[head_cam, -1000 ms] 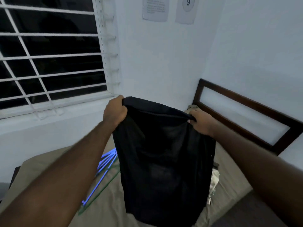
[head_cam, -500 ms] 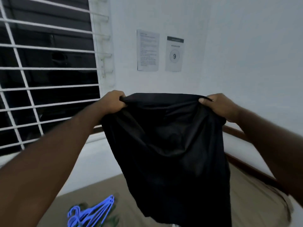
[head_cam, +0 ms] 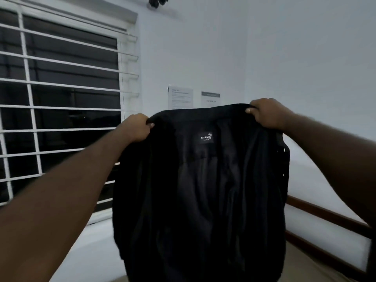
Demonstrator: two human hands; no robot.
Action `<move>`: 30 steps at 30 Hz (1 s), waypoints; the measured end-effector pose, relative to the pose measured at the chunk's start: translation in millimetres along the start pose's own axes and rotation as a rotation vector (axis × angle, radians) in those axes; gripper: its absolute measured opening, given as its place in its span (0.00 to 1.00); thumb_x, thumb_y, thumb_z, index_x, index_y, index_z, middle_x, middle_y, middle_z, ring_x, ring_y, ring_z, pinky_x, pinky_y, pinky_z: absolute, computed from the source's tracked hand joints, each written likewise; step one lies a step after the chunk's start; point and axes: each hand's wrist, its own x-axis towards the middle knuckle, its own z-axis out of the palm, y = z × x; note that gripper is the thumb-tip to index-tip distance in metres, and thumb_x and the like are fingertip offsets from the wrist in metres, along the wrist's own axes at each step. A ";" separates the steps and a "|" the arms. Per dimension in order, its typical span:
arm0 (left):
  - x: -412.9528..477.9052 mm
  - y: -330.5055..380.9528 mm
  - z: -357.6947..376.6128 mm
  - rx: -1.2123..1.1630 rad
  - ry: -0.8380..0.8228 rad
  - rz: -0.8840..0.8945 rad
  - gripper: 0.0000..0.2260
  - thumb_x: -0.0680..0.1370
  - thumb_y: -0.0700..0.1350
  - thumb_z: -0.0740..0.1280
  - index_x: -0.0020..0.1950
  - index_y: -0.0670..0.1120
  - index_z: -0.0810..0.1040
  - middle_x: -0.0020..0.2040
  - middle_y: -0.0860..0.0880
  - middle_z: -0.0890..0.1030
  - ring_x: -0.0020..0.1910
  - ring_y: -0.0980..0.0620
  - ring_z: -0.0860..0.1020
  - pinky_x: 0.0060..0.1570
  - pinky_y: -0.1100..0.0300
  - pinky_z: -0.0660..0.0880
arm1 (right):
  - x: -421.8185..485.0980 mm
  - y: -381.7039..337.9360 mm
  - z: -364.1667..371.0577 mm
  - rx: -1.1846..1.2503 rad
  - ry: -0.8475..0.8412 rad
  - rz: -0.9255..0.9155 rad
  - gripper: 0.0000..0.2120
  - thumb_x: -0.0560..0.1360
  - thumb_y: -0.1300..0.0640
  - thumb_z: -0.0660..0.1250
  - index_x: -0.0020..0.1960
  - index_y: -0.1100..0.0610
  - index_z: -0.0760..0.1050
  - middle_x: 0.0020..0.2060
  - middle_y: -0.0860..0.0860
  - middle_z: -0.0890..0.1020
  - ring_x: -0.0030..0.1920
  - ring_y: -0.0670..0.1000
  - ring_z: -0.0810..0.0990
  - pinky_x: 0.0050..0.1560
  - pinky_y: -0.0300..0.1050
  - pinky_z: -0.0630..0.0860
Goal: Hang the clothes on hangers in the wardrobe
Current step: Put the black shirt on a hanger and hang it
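Observation:
A black shirt (head_cam: 203, 190) hangs spread out in front of me, its inside facing me with a small neck label near the top. My left hand (head_cam: 135, 127) grips the shirt's upper left edge. Its upper right edge is gripped by my right hand (head_cam: 266, 112), slightly higher. The cloth hangs down past the bottom of the frame. No hanger or wardrobe is in view.
A barred window (head_cam: 61, 98) fills the left wall. Two paper notices (head_cam: 180, 96) are stuck on the white wall behind the shirt. A dark wooden headboard (head_cam: 329, 226) runs along the right, with a strip of tan bedding (head_cam: 317, 269) at the bottom right.
Both hands have lifted the shirt higher and held it wider, and my view has tilted up. The blue hangers and most of the bed have dropped out of sight; the neck label now shows.

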 end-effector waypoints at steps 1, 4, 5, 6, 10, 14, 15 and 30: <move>1.9 1.2 -7.0 -0.005 0.008 -0.002 0.12 0.82 0.47 0.62 0.50 0.40 0.80 0.50 0.39 0.81 0.50 0.41 0.78 0.48 0.55 0.72 | 2.2 -2.9 -4.8 -0.032 -0.056 -0.010 0.13 0.83 0.50 0.59 0.52 0.59 0.77 0.55 0.60 0.80 0.58 0.62 0.76 0.58 0.52 0.71; 2.0 1.0 -24.9 0.044 -0.047 -0.027 0.10 0.81 0.43 0.61 0.49 0.38 0.79 0.51 0.37 0.81 0.50 0.41 0.77 0.46 0.57 0.69 | -0.9 -11.4 -13.0 -0.149 -0.256 -0.053 0.16 0.82 0.45 0.59 0.49 0.57 0.78 0.51 0.57 0.80 0.57 0.59 0.77 0.56 0.49 0.70; 1.6 -0.1 -29.1 0.046 -0.048 -0.033 0.10 0.81 0.42 0.61 0.50 0.38 0.79 0.51 0.38 0.80 0.51 0.40 0.77 0.47 0.57 0.69 | -1.8 -12.2 -15.3 -0.160 -0.273 -0.065 0.18 0.82 0.42 0.59 0.44 0.55 0.76 0.46 0.54 0.80 0.55 0.58 0.78 0.54 0.49 0.71; 0.8 -1.0 -33.0 0.039 -0.045 -0.032 0.10 0.81 0.42 0.61 0.51 0.37 0.79 0.51 0.39 0.80 0.52 0.40 0.77 0.47 0.57 0.69 | -2.0 -12.8 -18.3 -0.150 -0.274 -0.064 0.20 0.80 0.38 0.59 0.40 0.53 0.75 0.43 0.51 0.79 0.53 0.57 0.78 0.52 0.48 0.72; -7.4 -5.7 -43.9 -0.034 -0.015 -0.023 0.07 0.80 0.38 0.60 0.52 0.38 0.76 0.47 0.43 0.76 0.51 0.43 0.76 0.44 0.57 0.67 | -6.6 -18.0 -22.8 -0.063 -0.329 -0.021 0.28 0.68 0.25 0.64 0.43 0.50 0.80 0.40 0.46 0.82 0.46 0.48 0.81 0.51 0.48 0.77; -11.9 -17.2 -46.7 -0.209 -0.005 -0.060 0.06 0.79 0.36 0.60 0.51 0.38 0.77 0.48 0.37 0.80 0.45 0.43 0.77 0.42 0.56 0.71 | 2.9 -24.9 -20.0 -0.129 -0.359 -0.055 0.19 0.77 0.40 0.66 0.48 0.56 0.80 0.45 0.54 0.82 0.53 0.57 0.80 0.52 0.47 0.74; -13.1 -16.1 -47.8 -0.182 0.051 -0.047 0.06 0.79 0.36 0.60 0.52 0.38 0.76 0.50 0.36 0.80 0.47 0.41 0.77 0.44 0.55 0.71 | 6.8 -27.1 -22.4 -0.127 -0.284 -0.069 0.18 0.79 0.42 0.64 0.49 0.57 0.80 0.47 0.56 0.82 0.54 0.59 0.79 0.52 0.47 0.73; -24.6 -18.7 -49.6 -0.335 0.117 -0.252 0.08 0.76 0.34 0.59 0.46 0.39 0.78 0.45 0.38 0.80 0.47 0.38 0.80 0.44 0.53 0.75 | 12.6 -43.9 -13.6 0.423 -0.280 0.168 0.07 0.80 0.59 0.63 0.48 0.61 0.78 0.46 0.59 0.82 0.43 0.56 0.80 0.42 0.46 0.75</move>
